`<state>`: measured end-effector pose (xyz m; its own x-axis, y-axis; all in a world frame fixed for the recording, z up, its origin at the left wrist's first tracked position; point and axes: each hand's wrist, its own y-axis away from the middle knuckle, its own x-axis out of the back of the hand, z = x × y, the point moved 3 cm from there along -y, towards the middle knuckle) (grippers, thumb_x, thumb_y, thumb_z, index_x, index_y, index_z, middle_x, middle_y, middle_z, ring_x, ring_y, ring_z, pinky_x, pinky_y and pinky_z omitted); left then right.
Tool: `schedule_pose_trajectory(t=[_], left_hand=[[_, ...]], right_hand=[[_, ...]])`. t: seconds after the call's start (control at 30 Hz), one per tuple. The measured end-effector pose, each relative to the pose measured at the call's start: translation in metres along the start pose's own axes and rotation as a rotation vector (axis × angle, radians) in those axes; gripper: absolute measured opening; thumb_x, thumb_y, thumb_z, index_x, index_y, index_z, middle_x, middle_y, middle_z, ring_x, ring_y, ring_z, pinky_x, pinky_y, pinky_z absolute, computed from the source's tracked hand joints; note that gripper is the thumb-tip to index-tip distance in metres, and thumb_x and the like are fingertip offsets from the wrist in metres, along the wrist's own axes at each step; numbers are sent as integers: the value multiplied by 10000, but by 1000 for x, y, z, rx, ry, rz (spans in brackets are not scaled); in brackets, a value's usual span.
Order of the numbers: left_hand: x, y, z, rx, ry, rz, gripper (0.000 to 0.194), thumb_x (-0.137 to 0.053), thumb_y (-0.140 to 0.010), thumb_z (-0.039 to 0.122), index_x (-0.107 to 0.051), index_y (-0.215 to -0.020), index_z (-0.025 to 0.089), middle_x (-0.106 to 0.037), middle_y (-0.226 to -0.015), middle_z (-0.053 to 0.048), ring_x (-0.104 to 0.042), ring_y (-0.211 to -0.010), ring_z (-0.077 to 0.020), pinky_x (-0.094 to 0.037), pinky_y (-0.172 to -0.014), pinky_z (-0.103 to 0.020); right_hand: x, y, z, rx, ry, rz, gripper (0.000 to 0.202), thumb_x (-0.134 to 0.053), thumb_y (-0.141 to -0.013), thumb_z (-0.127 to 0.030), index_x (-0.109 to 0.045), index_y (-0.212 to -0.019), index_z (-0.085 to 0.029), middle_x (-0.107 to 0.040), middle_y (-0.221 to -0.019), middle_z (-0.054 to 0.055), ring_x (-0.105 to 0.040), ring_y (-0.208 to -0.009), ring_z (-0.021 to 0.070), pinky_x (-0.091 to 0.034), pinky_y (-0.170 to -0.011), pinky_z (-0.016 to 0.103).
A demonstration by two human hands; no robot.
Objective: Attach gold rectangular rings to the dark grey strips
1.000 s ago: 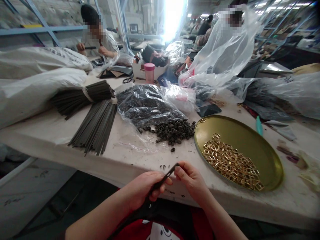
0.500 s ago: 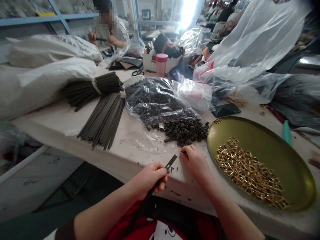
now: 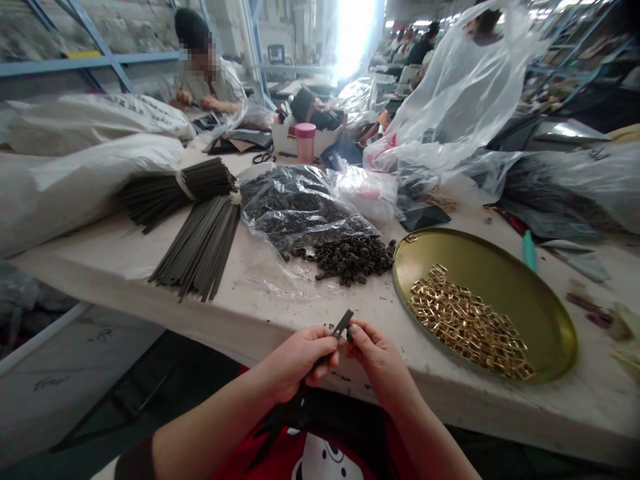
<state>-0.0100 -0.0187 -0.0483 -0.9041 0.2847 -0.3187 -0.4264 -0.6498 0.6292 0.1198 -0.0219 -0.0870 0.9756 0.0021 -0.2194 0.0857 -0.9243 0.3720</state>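
And here's the left hand (image 3: 306, 357), thumb and fingers pinching the strap (image 3: 344, 322) near its slotted end, the tip poking up past them at the table (image 3: 250, 313)'s near edge. Right beside it, the right hand (image 3: 379, 357) nips a small dark loop (image 3: 349, 335) — touching the strap or not, I can't tell — with the loop pile (image 3: 353, 260) beyond and gold buckles (image 3: 470, 325) on the tray (image 3: 500, 270) rightward.
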Motion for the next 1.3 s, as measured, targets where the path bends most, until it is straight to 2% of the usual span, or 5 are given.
schedule_pose_trajectory(t=[0.27, 0.5, 0.7, 0.87, 1.3], left_hand=[[-6, -1, -6, -134, -178, 49, 262, -558, -749, 411, -496, -781, 158, -484, -558, 76, -251, -324, -10, -161, -334, -166], [-7, 5, -1, -435, -549, 176, 162, -533, -759, 295, -569, -708, 145, -606, -678, 7, -532, -680, -133, -387, -650, -218], [-6, 3, -3, -421, -740, 327, 66, -488, -729, 219, -517, -715, 161, -538, -632, 26, -490, -619, -129, -359, -564, -215], [-4, 1, -5, -415, -816, 413, 96, -475, -728, 231, -431, -657, 183, -465, -588, 49, -446, -567, -116, -320, -527, -215], [-4, -2, -8, -426, -707, 302, 95, -493, -766, 257, -504, -738, 167, -540, -667, 27, -497, -642, -132, -363, -585, -215]], right_hand=[[-4, 19, -8, 97, -51, -26, 278, -645, -694, -438, -560, -767, -183, -546, -585, -42, -491, -554, 106, -386, -560, 230], [3, 22, -3, 164, 93, 36, 297, -619, -709, -456, -547, -671, -170, -528, -560, -36, -467, -540, 107, -366, -536, 227], [5, 29, 0, 184, 198, 33, 245, -587, -746, -410, -616, -764, -167, -582, -607, -15, -516, -574, 129, -404, -564, 242], [4, 34, -4, 350, 404, 74, 168, -550, -786, -316, -663, -830, -200, -666, -796, 43, -586, -752, 189, -438, -710, 302], [3, 23, 7, 131, -14, 3, 238, -663, -684, -352, -613, -857, -197, -636, -719, -8, -587, -656, 129, -466, -633, 250]])
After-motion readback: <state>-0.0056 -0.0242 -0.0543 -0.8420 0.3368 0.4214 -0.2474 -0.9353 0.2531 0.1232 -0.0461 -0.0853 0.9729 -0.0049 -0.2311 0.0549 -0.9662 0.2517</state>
